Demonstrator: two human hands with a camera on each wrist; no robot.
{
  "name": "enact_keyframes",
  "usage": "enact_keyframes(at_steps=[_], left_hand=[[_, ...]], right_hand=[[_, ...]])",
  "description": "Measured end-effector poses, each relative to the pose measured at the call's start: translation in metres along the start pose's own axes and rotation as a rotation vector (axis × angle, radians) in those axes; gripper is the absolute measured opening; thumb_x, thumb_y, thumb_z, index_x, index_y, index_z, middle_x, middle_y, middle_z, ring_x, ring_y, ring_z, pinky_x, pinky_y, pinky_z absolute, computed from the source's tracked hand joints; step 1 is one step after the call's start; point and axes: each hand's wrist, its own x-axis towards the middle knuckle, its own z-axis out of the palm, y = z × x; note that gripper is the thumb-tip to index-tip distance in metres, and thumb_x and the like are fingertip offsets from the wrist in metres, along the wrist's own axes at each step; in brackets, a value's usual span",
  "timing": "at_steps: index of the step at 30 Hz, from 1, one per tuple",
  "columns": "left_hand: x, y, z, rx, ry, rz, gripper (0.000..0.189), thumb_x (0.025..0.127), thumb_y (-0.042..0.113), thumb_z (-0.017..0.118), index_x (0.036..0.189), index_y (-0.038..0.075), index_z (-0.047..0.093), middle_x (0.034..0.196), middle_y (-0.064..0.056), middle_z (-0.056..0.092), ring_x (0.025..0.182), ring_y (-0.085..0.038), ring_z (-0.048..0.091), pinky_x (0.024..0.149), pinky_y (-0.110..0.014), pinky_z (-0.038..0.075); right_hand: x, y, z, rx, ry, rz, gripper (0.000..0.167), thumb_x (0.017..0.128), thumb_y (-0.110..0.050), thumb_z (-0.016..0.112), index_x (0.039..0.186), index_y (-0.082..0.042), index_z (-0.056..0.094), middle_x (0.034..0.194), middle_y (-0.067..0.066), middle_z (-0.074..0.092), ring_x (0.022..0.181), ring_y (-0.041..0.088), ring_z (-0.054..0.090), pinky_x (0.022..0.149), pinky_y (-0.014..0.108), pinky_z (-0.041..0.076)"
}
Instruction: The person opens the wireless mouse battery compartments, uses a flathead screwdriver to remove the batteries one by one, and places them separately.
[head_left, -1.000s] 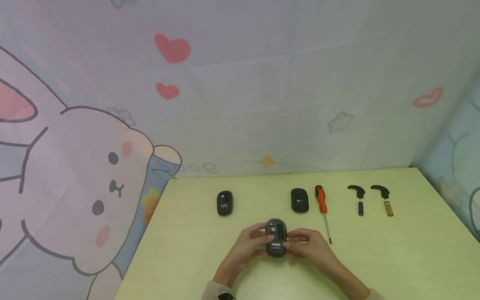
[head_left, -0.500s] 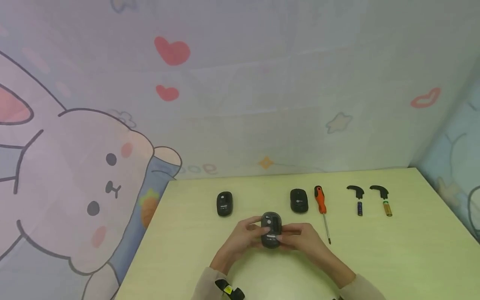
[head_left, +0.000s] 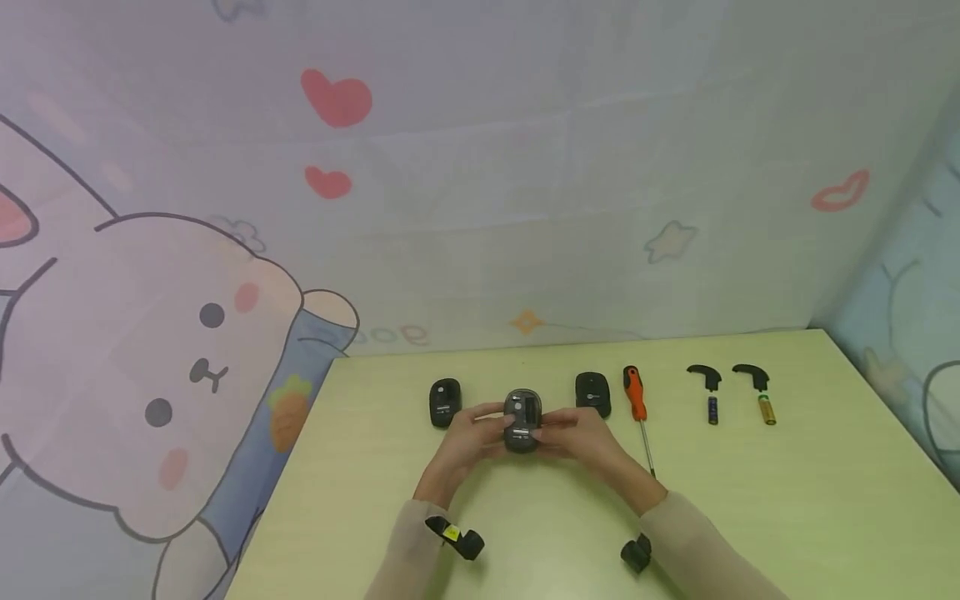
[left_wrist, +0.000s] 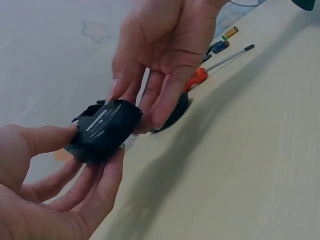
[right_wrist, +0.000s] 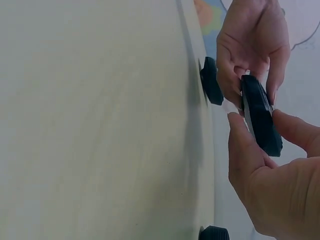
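Observation:
Between both hands is a black computer mouse (head_left: 522,433), its underside turned up with an open slot visible. My left hand (head_left: 467,443) holds its left side, with the thumb on the underside and fingers beneath, as the left wrist view shows. My right hand (head_left: 581,435) holds the opposite side between thumb and fingers. In the right wrist view the mouse (right_wrist: 260,120) is seen edge-on, raised off the table. A second mouse (head_left: 446,404) lies underside up beyond my left hand. A third mouse (head_left: 593,393) lies top up just beyond my right hand.
An orange-handled screwdriver (head_left: 635,395) lies right of the third mouse. Farther right are two curved black pieces, a left one (head_left: 707,375) and a right one (head_left: 753,375). Below them lie a dark battery (head_left: 712,410) and a gold battery (head_left: 767,409). A printed cloth (head_left: 480,208) hangs behind the table.
Both hands have carried the mouse away from my body and a little to the left, up between the other two mice. The grip of both hands on it continues.

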Motion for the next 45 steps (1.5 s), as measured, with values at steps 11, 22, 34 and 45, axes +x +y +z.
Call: enact_keyframes(at_steps=[11, 22, 34, 45], left_hand=[[0.031, 0.000, -0.002, -0.014, 0.083, -0.031, 0.050, 0.101, 0.018, 0.069, 0.145, -0.003, 0.058, 0.135, -0.028, 0.068, 0.102, -0.019, 0.075, 0.086, -0.030, 0.066], [0.055, -0.001, 0.004, 0.297, 0.263, 0.048, 0.037, 0.099, 0.011, 0.067, 0.132, -0.005, 0.067, 0.124, -0.025, 0.073, 0.105, -0.024, 0.072, 0.091, -0.035, 0.064], [0.060, 0.008, 0.008, 0.594, 0.360, 0.078, 0.036, 0.097, 0.011, 0.069, 0.131, -0.004, 0.069, 0.118, -0.021, 0.075, 0.105, -0.030, 0.071, 0.091, -0.041, 0.062], [0.060, 0.007, 0.006, 0.608, 0.357, 0.091, 0.036, 0.096, 0.011, 0.070, 0.129, -0.003, 0.070, 0.117, -0.021, 0.076, 0.107, -0.032, 0.070, 0.097, -0.046, 0.060]], right_hand=[[0.042, 0.005, 0.003, 0.055, 0.068, 0.070, 0.053, 0.096, -0.004, 0.072, 0.144, 0.012, 0.055, 0.138, 0.035, 0.063, 0.114, 0.033, 0.075, 0.095, 0.037, 0.065], [0.076, 0.007, 0.004, -0.067, 0.122, 0.068, 0.043, 0.096, -0.003, 0.070, 0.134, 0.015, 0.061, 0.135, 0.034, 0.064, 0.100, 0.024, 0.076, 0.090, 0.033, 0.066], [0.094, 0.005, 0.013, -0.223, 0.221, 0.076, 0.043, 0.093, -0.007, 0.072, 0.132, 0.008, 0.067, 0.112, 0.026, 0.076, 0.068, 0.009, 0.070, 0.066, 0.022, 0.065], [0.093, 0.007, 0.015, -0.237, 0.236, 0.072, 0.045, 0.093, -0.011, 0.074, 0.133, 0.008, 0.066, 0.082, 0.012, 0.075, 0.061, 0.008, 0.066, 0.060, 0.019, 0.061]])
